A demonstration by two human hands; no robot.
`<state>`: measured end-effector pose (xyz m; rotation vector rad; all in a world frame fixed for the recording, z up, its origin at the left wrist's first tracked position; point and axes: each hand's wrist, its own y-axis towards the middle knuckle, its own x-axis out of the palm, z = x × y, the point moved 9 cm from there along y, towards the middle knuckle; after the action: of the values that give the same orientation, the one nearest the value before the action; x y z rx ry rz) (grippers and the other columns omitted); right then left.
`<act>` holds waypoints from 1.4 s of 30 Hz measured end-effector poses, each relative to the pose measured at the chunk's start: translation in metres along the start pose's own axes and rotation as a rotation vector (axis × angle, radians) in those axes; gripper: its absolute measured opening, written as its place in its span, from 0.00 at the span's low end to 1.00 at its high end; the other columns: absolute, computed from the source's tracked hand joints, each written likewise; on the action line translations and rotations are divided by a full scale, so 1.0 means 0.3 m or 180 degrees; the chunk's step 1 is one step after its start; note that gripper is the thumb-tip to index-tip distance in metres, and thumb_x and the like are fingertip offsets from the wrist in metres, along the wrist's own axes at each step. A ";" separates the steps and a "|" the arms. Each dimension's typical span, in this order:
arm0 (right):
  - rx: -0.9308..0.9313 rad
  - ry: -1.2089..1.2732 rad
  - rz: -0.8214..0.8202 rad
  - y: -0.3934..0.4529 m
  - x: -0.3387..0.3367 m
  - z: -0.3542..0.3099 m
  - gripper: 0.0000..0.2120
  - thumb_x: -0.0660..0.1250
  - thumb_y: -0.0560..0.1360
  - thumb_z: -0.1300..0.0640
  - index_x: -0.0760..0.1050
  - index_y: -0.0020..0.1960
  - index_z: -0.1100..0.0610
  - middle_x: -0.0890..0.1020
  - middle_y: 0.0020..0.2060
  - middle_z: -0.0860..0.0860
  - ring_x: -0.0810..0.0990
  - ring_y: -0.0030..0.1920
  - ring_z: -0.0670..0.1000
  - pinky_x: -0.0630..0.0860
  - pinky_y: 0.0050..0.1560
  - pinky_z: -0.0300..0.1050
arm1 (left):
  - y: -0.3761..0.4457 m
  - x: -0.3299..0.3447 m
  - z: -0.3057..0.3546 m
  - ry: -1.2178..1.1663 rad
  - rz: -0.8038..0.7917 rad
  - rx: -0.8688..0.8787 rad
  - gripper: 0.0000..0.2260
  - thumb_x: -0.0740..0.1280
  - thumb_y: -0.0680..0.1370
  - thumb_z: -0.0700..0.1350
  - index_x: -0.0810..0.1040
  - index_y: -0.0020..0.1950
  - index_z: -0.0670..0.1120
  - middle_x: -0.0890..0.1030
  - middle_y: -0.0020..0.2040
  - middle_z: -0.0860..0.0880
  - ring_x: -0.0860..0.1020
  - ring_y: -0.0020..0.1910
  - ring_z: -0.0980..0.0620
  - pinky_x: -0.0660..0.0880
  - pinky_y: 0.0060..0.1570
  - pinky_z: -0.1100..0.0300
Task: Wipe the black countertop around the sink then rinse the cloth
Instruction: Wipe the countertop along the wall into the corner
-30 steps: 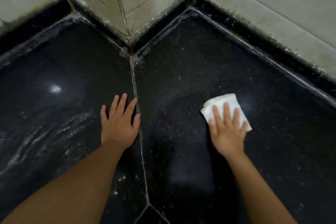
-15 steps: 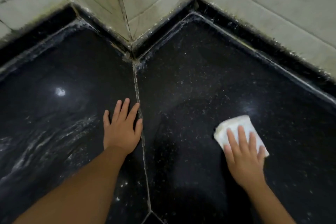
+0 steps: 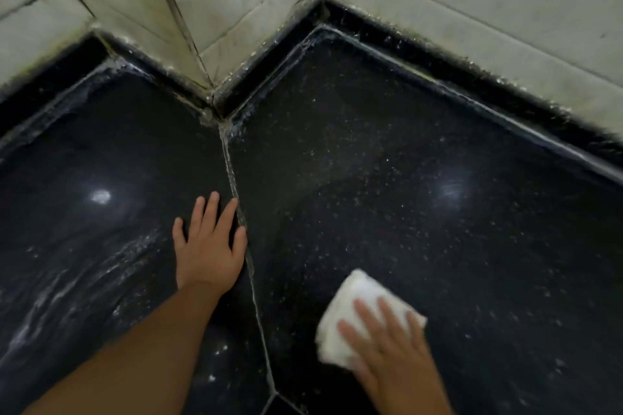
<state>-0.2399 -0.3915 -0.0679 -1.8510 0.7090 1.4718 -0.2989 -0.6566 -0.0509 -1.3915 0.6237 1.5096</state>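
A folded white cloth (image 3: 347, 307) lies flat on the black speckled countertop (image 3: 421, 212), near the bottom of the head view, right of the grout seam. My right hand (image 3: 391, 350) presses down on it with fingers spread across its near half. Resting palm down on the left slab, my left hand (image 3: 209, 246) holds nothing; its fingers are slightly apart and its index finger touches the seam. No sink is in view.
A pale grout seam (image 3: 249, 266) runs between the two slabs toward the corner. White tiled walls (image 3: 472, 3) with a jutting corner (image 3: 188, 44) bound the counter at the back. White streaks (image 3: 77, 283) smear the left slab.
My right hand has dragged the cloth toward me, first to the right and then back to the left. My left hand has stayed planted beside the seam.
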 end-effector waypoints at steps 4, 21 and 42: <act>0.1567 0.0030 -0.0277 0.045 -0.111 0.378 0.26 0.34 0.79 0.41 0.45 0.75 0.44 0.51 0.76 0.49 0.44 0.75 0.54 0.59 0.66 0.65 | 0.005 0.003 0.000 -0.0006 0.0054 0.0054 0.22 0.46 0.81 0.53 0.54 0.75 0.52 0.49 0.77 0.50 0.43 0.75 0.52 0.39 0.71 0.48; 0.0123 0.0271 -0.0601 0.293 -0.038 -0.023 0.23 0.36 0.80 0.44 0.64 0.66 0.43 0.72 0.67 0.48 0.61 0.71 0.54 0.46 0.69 0.53 | 0.002 0.002 -0.001 -0.0117 0.0144 0.0071 0.27 0.44 0.76 0.55 0.57 0.74 0.51 0.52 0.76 0.49 0.44 0.74 0.54 0.40 0.71 0.47; 0.0557 0.0386 -0.0515 0.764 -0.157 0.050 0.26 0.39 0.78 0.41 0.47 0.75 0.44 0.44 0.76 0.49 0.40 0.75 0.58 0.36 0.71 0.60 | 0.014 0.010 -0.012 -0.0145 0.0399 0.0137 0.33 0.39 0.72 0.59 0.64 0.72 0.49 0.59 0.75 0.46 0.49 0.72 0.54 0.44 0.70 0.45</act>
<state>-0.4328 -0.5249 -0.0613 -1.8276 0.7040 1.1658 -0.3007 -0.6605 -0.0554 -1.3023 0.7223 1.6127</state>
